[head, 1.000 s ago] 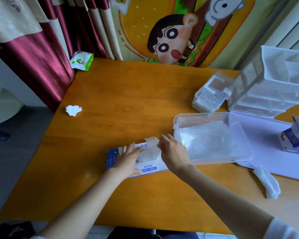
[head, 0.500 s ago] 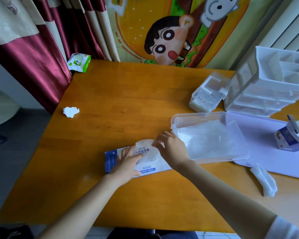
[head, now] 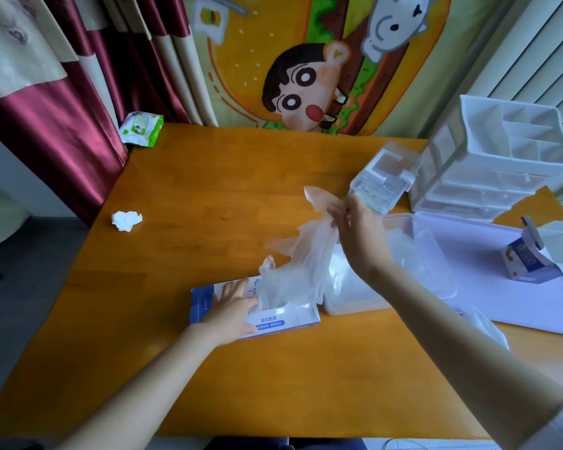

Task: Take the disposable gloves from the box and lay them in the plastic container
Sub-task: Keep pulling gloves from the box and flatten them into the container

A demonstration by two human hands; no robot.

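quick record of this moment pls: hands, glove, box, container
left hand: rests flat on the glove box, pressing it down
right hand: raised above the table, pinches a glove
glove: hangs stretched, lower end at the box opening, not yet in the container
plastic container: lid open, right of the box, holds a pile of gloves

Pinched glove (head: 306, 254) translucent white. Below grip: box (head: 270, 321) white, blue end and band. Right of grip: container (head: 355, 307) clear, lid (head: 488, 254) lilac. Table (head: 208, 177) orange-brown woodgrain.
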